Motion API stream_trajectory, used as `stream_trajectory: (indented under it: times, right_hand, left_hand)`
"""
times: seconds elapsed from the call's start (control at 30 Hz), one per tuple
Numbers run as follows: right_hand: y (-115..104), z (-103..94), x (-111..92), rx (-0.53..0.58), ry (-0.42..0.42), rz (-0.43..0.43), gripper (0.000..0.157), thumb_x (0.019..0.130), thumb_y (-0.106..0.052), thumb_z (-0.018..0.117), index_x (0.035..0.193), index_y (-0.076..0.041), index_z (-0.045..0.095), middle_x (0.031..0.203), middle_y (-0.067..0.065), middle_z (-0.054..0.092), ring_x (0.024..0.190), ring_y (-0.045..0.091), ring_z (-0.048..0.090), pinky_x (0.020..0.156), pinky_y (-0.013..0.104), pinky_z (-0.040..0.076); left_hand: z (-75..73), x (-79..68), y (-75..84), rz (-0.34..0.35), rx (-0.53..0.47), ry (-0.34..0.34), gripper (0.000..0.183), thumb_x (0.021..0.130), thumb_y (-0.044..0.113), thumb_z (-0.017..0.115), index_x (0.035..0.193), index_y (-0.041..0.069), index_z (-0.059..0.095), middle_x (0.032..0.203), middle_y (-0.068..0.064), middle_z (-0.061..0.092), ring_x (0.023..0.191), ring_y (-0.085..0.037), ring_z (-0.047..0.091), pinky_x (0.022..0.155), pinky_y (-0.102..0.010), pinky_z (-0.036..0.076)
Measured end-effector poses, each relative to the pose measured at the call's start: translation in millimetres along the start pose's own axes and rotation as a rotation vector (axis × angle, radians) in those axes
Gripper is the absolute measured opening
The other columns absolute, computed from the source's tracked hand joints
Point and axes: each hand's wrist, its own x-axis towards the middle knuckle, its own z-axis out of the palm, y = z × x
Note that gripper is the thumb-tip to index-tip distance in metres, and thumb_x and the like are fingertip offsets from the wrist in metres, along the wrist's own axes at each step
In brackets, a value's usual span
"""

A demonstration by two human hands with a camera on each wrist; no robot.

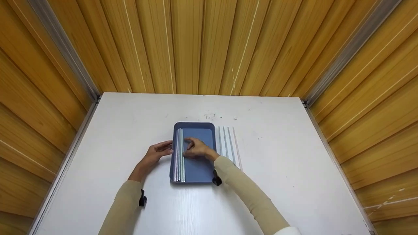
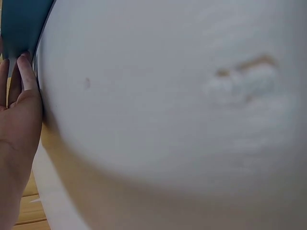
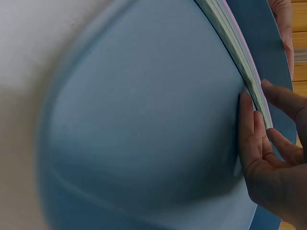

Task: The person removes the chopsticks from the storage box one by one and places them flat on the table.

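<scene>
A blue rectangular tray (image 1: 199,173) lies on the table. Along its left side runs a bundle of thin pastel sticks (image 1: 179,163), pink and green, that look like chopsticks. My right hand (image 1: 197,148) reaches into the tray, thumb and forefinger spread apart, their tips touching the bundle's right edge. From the right wrist view, the fingers (image 3: 247,124) are close about the ends of the sticks (image 3: 240,57), not visibly pinching any. Outside the tray, my left hand (image 1: 158,151) touches its left wall, fingers extended; the left wrist view shows these fingers (image 2: 29,72) against the wall.
Several more sticks, blue-green and pink (image 1: 230,140), lie side by side on the white table (image 1: 277,156) just right of the tray, partly behind the right forearm. Wood-patterned walls (image 1: 186,49) stand at the back and both sides.
</scene>
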Motion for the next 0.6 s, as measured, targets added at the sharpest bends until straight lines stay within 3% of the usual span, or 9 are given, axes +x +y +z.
stream_trajectory:
  times: [0.1, 0.33, 0.6]
  right_hand:
    - [-1, 4.1, -1, 0.012, -0.005, 0.028, 0.077, 0.082, 0.004, 0.080, 0.150, -0.002, 0.045, 0.099, 0.008, 0.053, 0.073, 0.013, 0.058, 0.069, 0.034, 0.065]
    - [-2, 12.2, -3, -0.083, 0.049, -0.025, 0.074, 0.082, 0.003, 0.081, 0.147, 0.004, 0.046, 0.092, 0.004, 0.048, 0.068, 0.012, 0.057, 0.061, 0.032, 0.064]
    - [-3, 13.9, -4, -0.067, 0.069, 0.009, 0.072, 0.082, 0.007, 0.076, 0.148, 0.003, 0.046, 0.093, 0.005, 0.048, 0.069, 0.014, 0.058, 0.061, 0.032, 0.064]
  left_hand:
    - [0.4, 0.6, -1.5, 0.000, -0.007, 0.007, 0.059, 0.092, 0.008, 0.076, 0.146, 0.000, 0.054, 0.149, -0.021, 0.056, 0.136, -0.024, 0.057, 0.102, -0.017, 0.051]
    - [1.7, -0.4, -1.4, 0.014, 0.013, -0.001, 0.059, 0.092, 0.010, 0.076, 0.146, 0.000, 0.054, 0.148, -0.022, 0.056, 0.135, -0.025, 0.058, 0.102, -0.017, 0.051]
    - [1.8, -1.0, 0.9, 0.003, 0.012, 0.018, 0.058, 0.091, 0.010, 0.077, 0.145, 0.001, 0.055, 0.147, -0.020, 0.058, 0.136, -0.027, 0.057, 0.101, -0.017, 0.051]
